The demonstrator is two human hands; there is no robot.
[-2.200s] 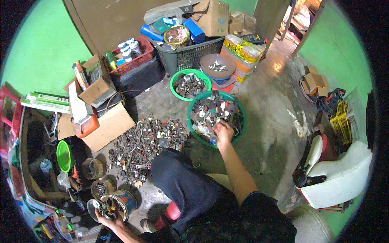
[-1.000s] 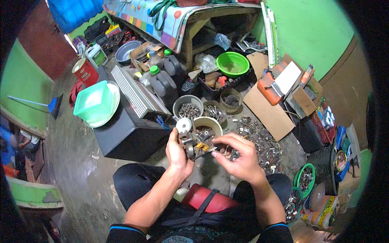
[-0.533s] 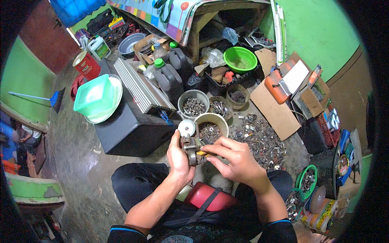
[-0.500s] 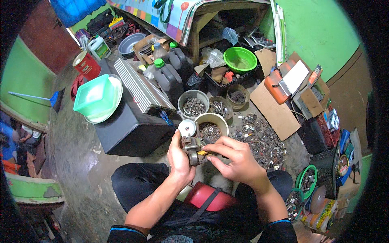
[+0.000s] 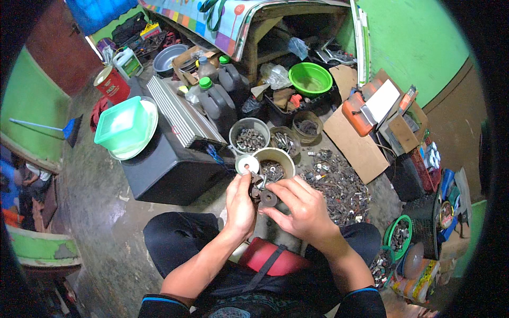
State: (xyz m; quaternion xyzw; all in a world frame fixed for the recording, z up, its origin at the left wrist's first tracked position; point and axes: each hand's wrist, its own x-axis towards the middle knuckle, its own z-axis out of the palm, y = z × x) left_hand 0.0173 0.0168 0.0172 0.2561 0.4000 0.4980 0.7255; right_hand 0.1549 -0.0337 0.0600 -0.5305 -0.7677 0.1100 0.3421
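Observation:
My left hand [image 5: 240, 209] is closed around a dark, greasy metal part [image 5: 255, 186], held up in front of my lap. At its thumb tip is a white round disc [image 5: 247, 164] with a small centre hole; whether it belongs to the part, I cannot tell. My right hand [image 5: 301, 206] comes from the other side, thumb and fingers bent round a dark ring-shaped end [image 5: 269, 199] of the part, whose hole faces up. Just beyond the hands stands a cream bucket [image 5: 289, 161] of small metal hardware, partly hidden by them.
A grey bucket [image 5: 249, 123] and smaller tubs [image 5: 307, 126] of metal pieces stand behind. Loose hardware [image 5: 339, 185] spreads on the floor at right, beside flattened cardboard [image 5: 356, 146]. A black box [image 5: 164, 175] stands at left. A red object [image 5: 270, 258] lies between my legs.
The metal part has turned in my hands, so its ring-shaped end now faces up. A yellow piece seen by my right fingertips before no longer shows.

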